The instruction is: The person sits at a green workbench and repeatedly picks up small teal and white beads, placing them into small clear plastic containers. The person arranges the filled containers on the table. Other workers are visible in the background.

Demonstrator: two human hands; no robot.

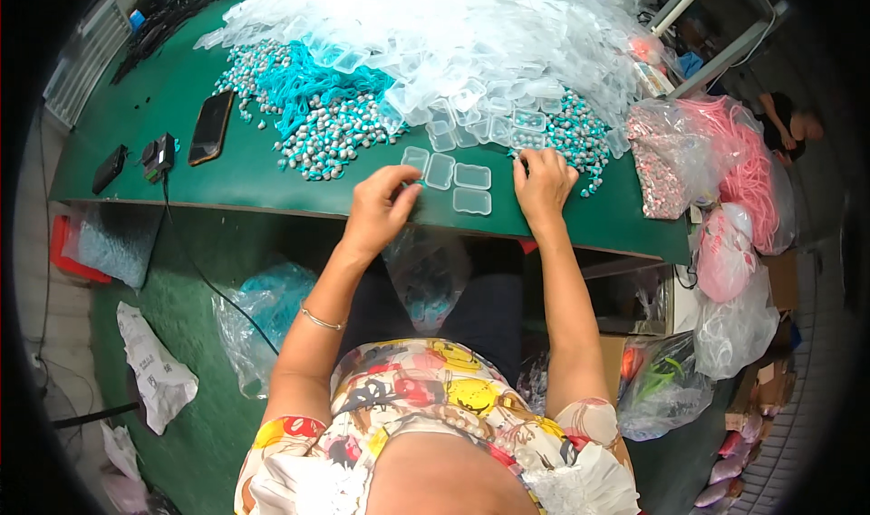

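Observation:
My left hand (382, 209) is at the table's front edge, thumb and fingers curled into a pinch beside a small clear plastic case (439, 172). What it holds, if anything, is too small to name. My right hand (546, 187) has its fingers bent down at the edge of a heap of small grey-and-teal pieces (580, 134). Its fingertips are close together, and their contents are hidden. Between my hands lie several clear cases, two of them stacked front to back, an upper case (472, 176) and a nearer case (471, 202).
A large mound of clear plastic cases (471, 26) covers the far table. Teal cords (313, 85) and more grey-and-teal pieces (335, 134) lie left of centre. A phone (211, 127) rests farther left. Bags of pink cords (729, 153) crowd the right end. Another person (787, 124) is at far right.

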